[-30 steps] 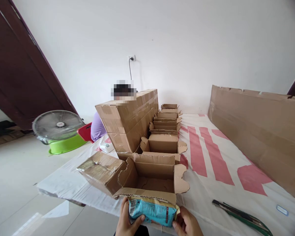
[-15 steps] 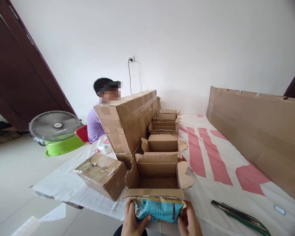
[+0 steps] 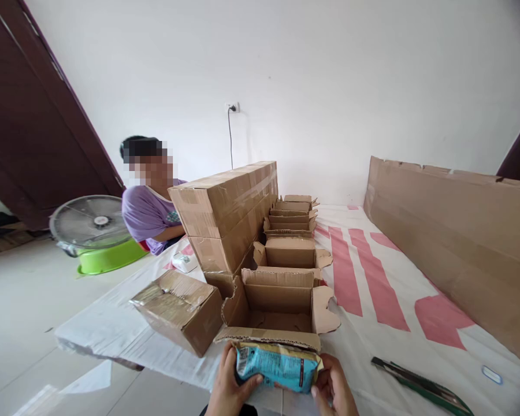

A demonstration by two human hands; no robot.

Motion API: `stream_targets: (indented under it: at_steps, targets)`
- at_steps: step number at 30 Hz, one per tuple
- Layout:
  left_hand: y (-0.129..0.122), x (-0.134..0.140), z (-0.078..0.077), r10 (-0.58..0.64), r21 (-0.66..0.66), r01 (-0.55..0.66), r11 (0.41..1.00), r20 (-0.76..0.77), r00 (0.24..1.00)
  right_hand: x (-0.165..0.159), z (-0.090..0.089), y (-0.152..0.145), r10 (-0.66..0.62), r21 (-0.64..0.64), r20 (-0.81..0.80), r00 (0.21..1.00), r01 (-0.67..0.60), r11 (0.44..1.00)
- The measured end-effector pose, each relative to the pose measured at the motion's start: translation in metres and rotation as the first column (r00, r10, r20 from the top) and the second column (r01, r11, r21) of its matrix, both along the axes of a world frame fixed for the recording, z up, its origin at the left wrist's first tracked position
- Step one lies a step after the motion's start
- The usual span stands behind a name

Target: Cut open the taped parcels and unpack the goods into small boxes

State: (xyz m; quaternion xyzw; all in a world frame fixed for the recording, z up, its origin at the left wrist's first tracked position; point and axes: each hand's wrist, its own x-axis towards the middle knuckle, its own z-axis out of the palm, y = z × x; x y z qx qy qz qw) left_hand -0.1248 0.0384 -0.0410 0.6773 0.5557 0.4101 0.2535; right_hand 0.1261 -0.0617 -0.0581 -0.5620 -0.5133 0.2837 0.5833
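Note:
A blue snack packet (image 3: pixel 277 368) with printed text and a barcode lies between my two hands, just in front of the nearest open cardboard box (image 3: pixel 279 322). At the packet's left end, my left hand (image 3: pixel 231 381) grips it, thumb on the printed face. My right hand (image 3: pixel 333 386) pinches the opposite end with thumb and fingers. The packet's top edge meets or overlaps the box's front flap; whether they touch, I cannot tell. That box stands with its flaps spread, and its visible inside holds nothing.
More open boxes (image 3: pixel 290 254) line up behind. Left of them are stacked taped cartons (image 3: pixel 225 202) and a single closed carton (image 3: pixel 177 309). A green-handled cutter (image 3: pixel 420 384) lies at right, below a long cardboard panel (image 3: pixel 450 231). Someone in purple (image 3: pixel 149 214) sits beyond the cartons, near a fan (image 3: pixel 97 222).
The person in purple has shifted left and leans more into view. My hands still hold the packet, its right end slightly lower and further left.

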Motion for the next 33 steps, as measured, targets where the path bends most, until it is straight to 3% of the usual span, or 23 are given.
stream_targets:
  at_steps: [5,8,15,23,33]
  targets:
    - [0.002,-0.01,-0.032,0.028,0.103,-0.015,0.995,-0.12,0.992,0.01,0.006,0.008,0.049,0.014,0.02,0.999,-0.049,0.999]
    - [0.005,-0.013,-0.036,0.0,0.118,0.021,0.993,-0.173,0.985,0.013,0.007,0.016,0.092,-0.003,0.036,0.995,-0.092,0.996]
    - [0.016,0.0,-0.005,-0.1,0.032,0.105,0.994,-0.129,0.987,0.005,-0.01,0.03,0.019,0.083,0.065,0.998,-0.025,0.996]
    - [0.038,0.023,0.008,-0.064,-0.019,0.062,0.998,-0.089,0.994,0.002,-0.025,0.03,-0.076,0.146,0.219,0.973,0.045,0.988]
    - [0.075,0.05,0.033,-0.05,-0.083,0.037,0.996,-0.16,0.986,0.003,-0.022,0.028,-0.058,0.142,0.237,0.97,0.024,0.99]
